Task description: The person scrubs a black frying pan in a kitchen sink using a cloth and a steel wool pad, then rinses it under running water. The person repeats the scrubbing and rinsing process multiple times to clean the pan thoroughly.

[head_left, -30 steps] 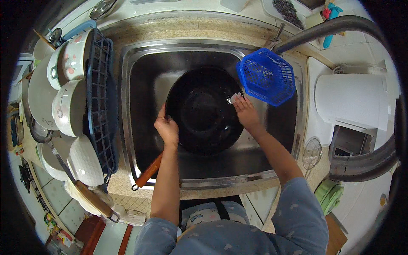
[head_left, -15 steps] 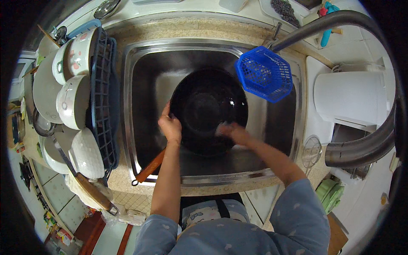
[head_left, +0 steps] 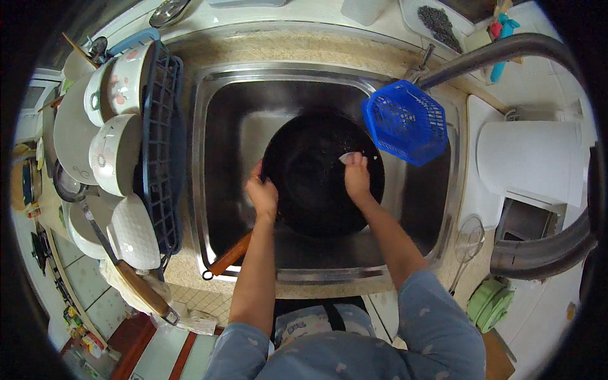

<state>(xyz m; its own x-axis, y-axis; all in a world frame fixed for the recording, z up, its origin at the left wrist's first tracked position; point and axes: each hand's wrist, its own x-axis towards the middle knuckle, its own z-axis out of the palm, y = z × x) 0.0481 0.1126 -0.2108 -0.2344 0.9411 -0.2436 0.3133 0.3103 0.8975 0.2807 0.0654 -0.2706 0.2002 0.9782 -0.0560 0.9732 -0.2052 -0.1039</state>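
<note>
A black wok [head_left: 307, 171] rests in the steel sink [head_left: 244, 130], its wooden handle [head_left: 231, 254] pointing toward the near left and over the sink's rim. On the wok's left edge my left hand [head_left: 261, 195] is closed, with its fingers around the rim. My right hand [head_left: 356, 179] is inside the wok at the right, pinching a small whitish scrubbing pad or cloth [head_left: 346, 158] against the black surface; its exact kind is hard to make out. Small pale bits lie near the pad.
A blue plastic basket [head_left: 408, 123] hangs by the tap above the sink's far right corner. To the left, a dish rack [head_left: 158, 158] holds several white bowls [head_left: 114, 155]. A wire strainer [head_left: 469, 240] and a white container [head_left: 529, 158] stand at the right.
My right hand has swept with the pad from the wok's lower middle up to its far right side. The left hand keeps its hold on the rim. The whole view has shifted slightly.
</note>
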